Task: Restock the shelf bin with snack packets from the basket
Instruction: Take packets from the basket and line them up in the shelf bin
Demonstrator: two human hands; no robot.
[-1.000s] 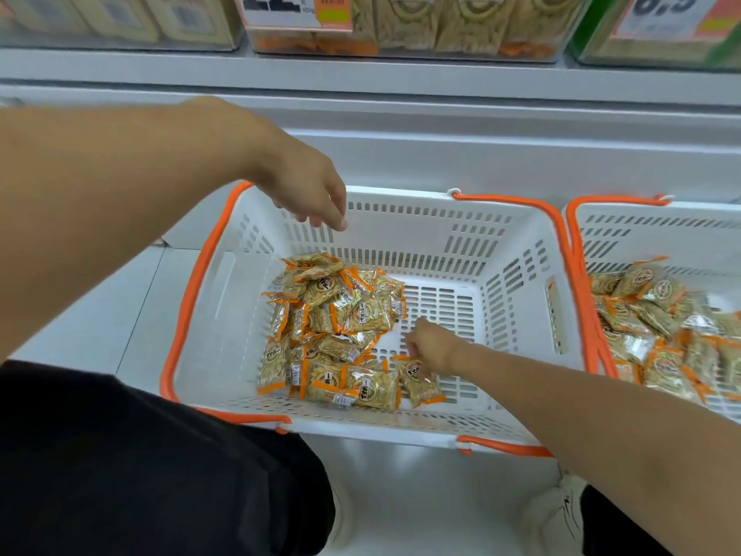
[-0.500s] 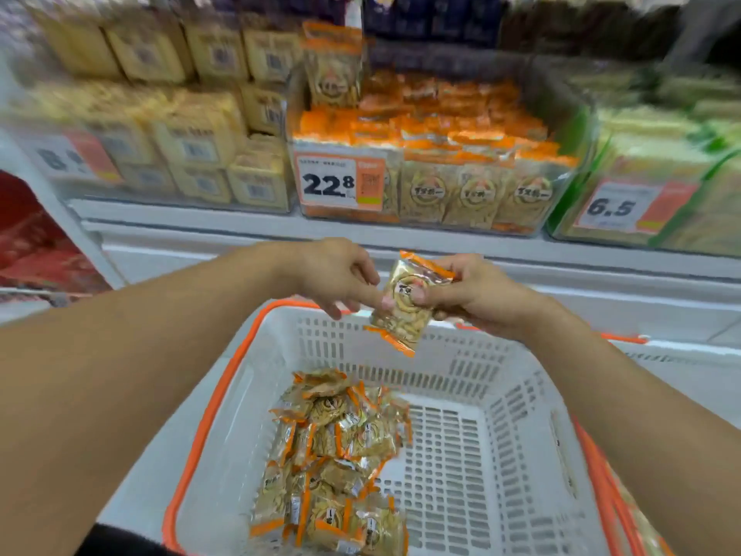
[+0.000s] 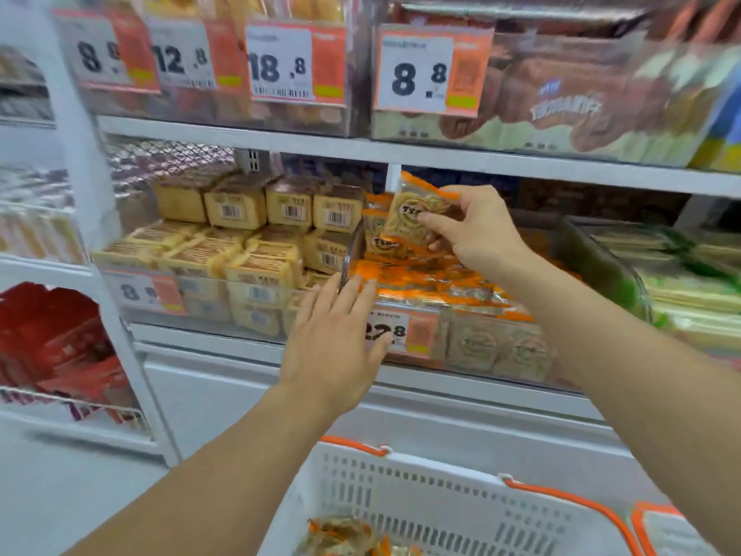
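Right hand [image 3: 479, 230] has lifted a crinkly flat packet [image 3: 417, 212], grip pinching, over clear bin [image 3: 481, 347]; left hand [image 3: 335, 339] splayed, empty

Your white shelf [image 3: 256, 347] runs straight across behind both hands. Right under your right hand [image 3: 477, 230] sits the clear shelf bin [image 3: 481, 347], heaped with orange-edged snack packets [image 3: 421, 282]. Beyond your left hand's [image 3: 337, 335] fingertips, to the left, tan barcoded packs [image 3: 240, 246] are stacked in the neighbouring bin. Off to the right of your right hand, a bin of green-and-cream packs [image 3: 681, 286].
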